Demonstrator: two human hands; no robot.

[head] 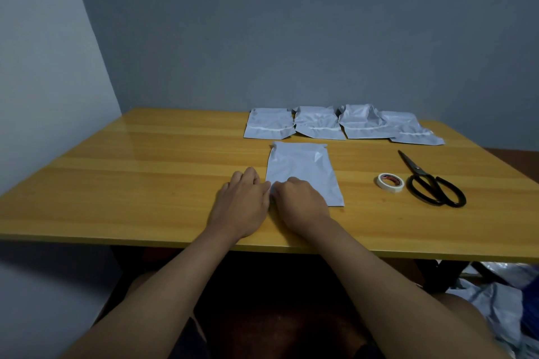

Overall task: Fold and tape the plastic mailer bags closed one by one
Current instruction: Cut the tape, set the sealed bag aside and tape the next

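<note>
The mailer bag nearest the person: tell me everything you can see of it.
The mailer bag is a pale grey-white plastic pouch, thin and slightly glossy, with light creases near its far end. It lies flat on the wooden table, long side running away from the person, in front of a row of four similar bags. Both hands meet at its near left corner: the right hand rests on it, the left hand at its edge.

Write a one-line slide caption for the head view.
Both hands work the near corner of a mailer bag; tape roll and scissors wait alongside.

Plain room: wooden table, bare wall.
</note>
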